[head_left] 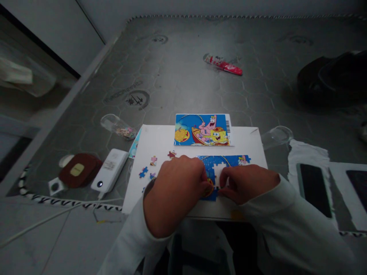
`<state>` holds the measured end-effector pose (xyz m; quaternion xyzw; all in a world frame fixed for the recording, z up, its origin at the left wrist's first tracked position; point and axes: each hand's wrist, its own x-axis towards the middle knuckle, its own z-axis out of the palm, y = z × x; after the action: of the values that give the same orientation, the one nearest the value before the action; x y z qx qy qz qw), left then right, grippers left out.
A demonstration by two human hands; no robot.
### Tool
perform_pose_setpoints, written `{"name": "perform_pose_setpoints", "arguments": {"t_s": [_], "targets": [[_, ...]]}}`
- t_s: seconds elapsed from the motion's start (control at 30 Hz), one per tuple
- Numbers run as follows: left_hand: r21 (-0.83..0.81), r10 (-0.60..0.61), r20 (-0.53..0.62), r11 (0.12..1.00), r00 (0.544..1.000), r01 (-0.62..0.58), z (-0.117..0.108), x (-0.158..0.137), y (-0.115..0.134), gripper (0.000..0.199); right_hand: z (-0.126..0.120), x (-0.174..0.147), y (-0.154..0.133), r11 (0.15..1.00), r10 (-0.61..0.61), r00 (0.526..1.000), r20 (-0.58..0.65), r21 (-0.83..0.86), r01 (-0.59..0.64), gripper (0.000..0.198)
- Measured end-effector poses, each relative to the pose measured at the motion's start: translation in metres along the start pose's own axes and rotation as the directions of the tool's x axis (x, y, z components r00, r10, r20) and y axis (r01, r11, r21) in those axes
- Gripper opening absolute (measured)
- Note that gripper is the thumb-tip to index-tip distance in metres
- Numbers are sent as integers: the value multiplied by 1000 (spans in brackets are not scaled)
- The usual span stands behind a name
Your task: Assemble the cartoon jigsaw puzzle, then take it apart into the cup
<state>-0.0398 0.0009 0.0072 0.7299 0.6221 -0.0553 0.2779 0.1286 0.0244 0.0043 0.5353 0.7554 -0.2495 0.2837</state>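
A partly assembled jigsaw puzzle [210,163] with blue and cartoon parts lies on a white board [156,139]. Its middle has a gap where the board shows. My left hand [179,187] rests over the puzzle's left side, fingers curled, tips at the orange part; whatever they grip is hidden. My right hand [246,181] is closed in a pinch at the gap's lower edge, with a small blue puzzle piece [218,188] at its fingertips. Behind the puzzle lies the picture card [200,130]. Loose pieces [143,172] are scattered left of my left hand.
Left of the board are a clear tube with pieces [126,132], a white power bank [110,170] with a cable and a brown case [80,170]. To the right are another clear tube [277,136] and a phone [314,189] on paper. A red packet [223,65] lies farther back.
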Motion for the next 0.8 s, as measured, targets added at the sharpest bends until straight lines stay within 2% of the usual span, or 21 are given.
{"name": "perform_pose_setpoints", "arguments": {"t_s": [0.07, 0.13, 0.27, 0.37, 0.47, 0.63, 0.73, 0.8], "targets": [[-24, 10, -31, 1000, 999, -10, -3, -2, -1, 12, 3, -3, 6, 996, -71, 996, -57, 40, 74, 15], [-73, 28, -82, 997, 996, -34, -7, -6, -4, 12, 5, -6, 12, 984, -154, 974, -169, 64, 167, 18], [-178, 52, -183, 980, 982, -85, -17, -14, -10, 9, 7, -12, 13, 951, -253, 875, -412, 60, 303, 22], [-234, 90, -193, 963, 977, -135, -24, -18, -15, 6, 6, -15, 10, 921, -314, 788, -529, 31, 388, 22], [-282, 134, -200, 941, 971, -188, -30, -22, -19, 6, 4, -16, 9, 886, -387, 721, -575, -15, 463, 26], [-346, 170, -165, 913, 972, -218, -35, -28, -24, 6, 2, -16, 6, 877, -411, 662, -627, -72, 476, 24], [-302, 172, -182, 927, 968, -221, -34, -30, -28, 7, 2, -16, 4, 874, -419, 651, -633, -86, 479, 24], [-241, 117, -180, 957, 977, -159, -34, -30, -33, 8, 3, -14, 5, 878, -416, 672, -613, -79, 472, 25]]}}
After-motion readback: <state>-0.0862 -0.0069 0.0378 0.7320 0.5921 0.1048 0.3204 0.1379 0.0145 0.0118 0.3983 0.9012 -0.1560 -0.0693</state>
